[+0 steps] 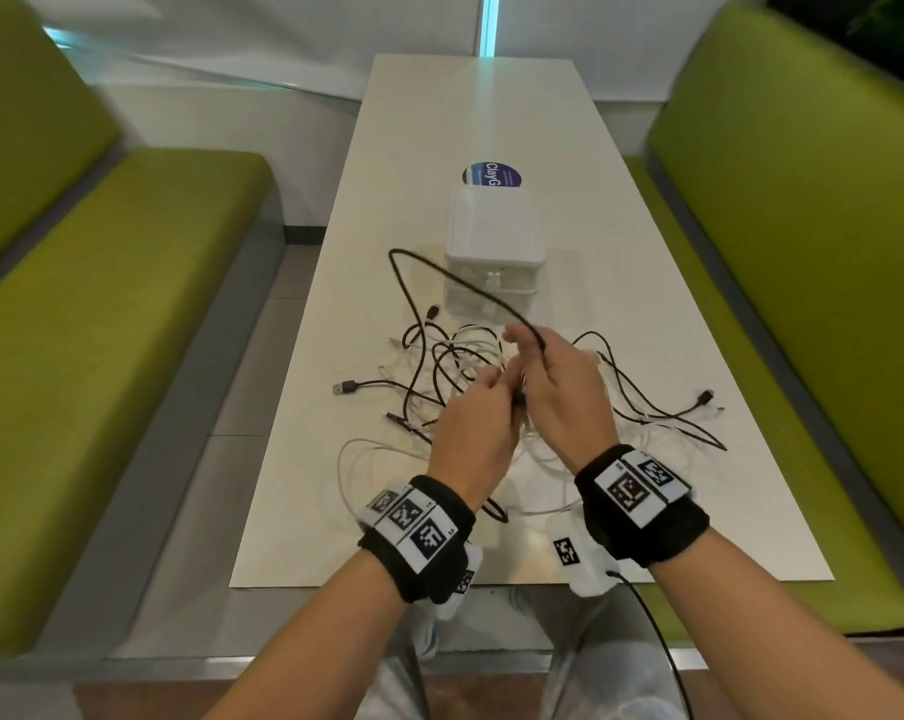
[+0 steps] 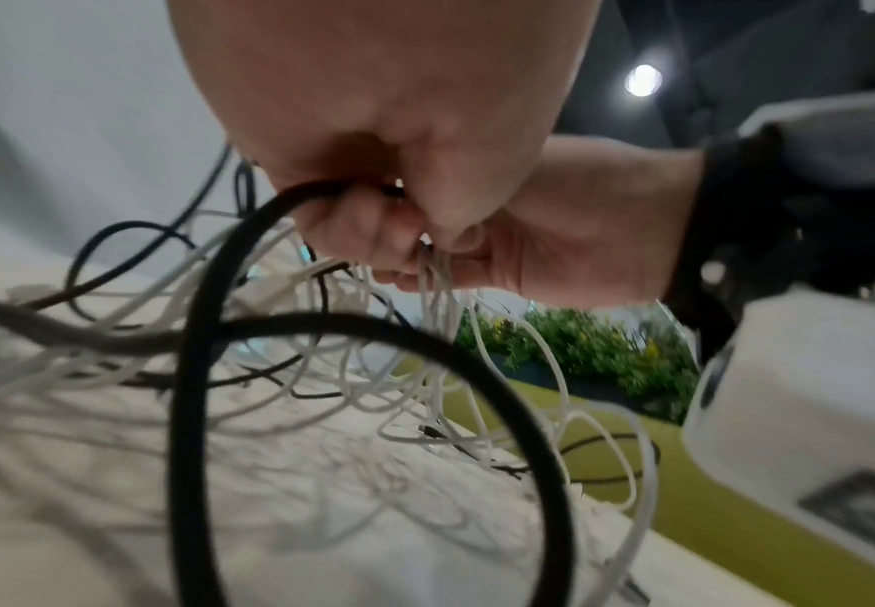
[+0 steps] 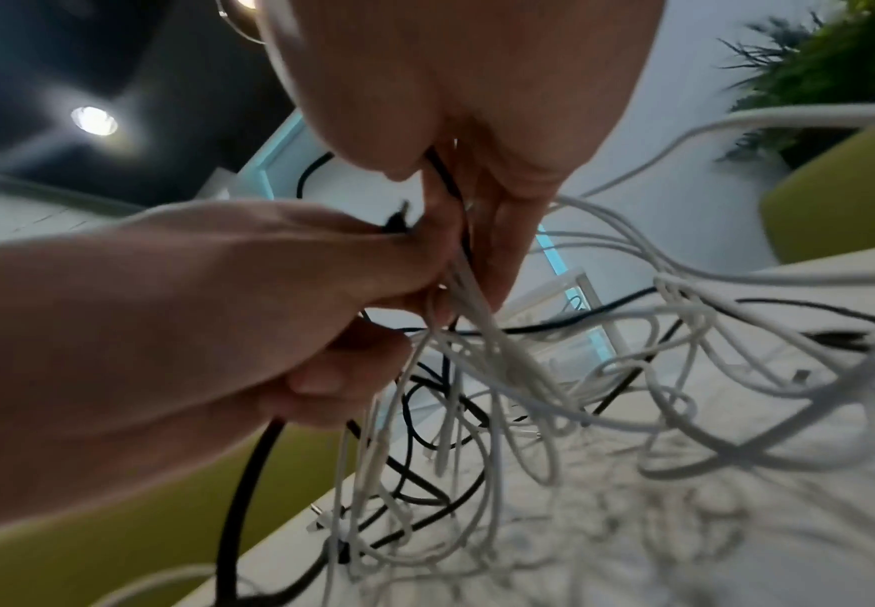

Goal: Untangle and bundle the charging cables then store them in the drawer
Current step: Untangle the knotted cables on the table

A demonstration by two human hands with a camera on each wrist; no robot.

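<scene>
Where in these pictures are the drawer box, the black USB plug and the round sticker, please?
drawer box (image 1: pixel 494 236), head view, on its white lid.
black USB plug (image 1: pixel 342 388), head view, on its metal end.
round sticker (image 1: pixel 491 175), head view, on its blue face.

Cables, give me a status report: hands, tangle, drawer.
Left hand and right hand both grip cables. Black cable looped up from right hand. Tangle of black and white cables unsorted on table. Drawer box shut behind it.
</scene>
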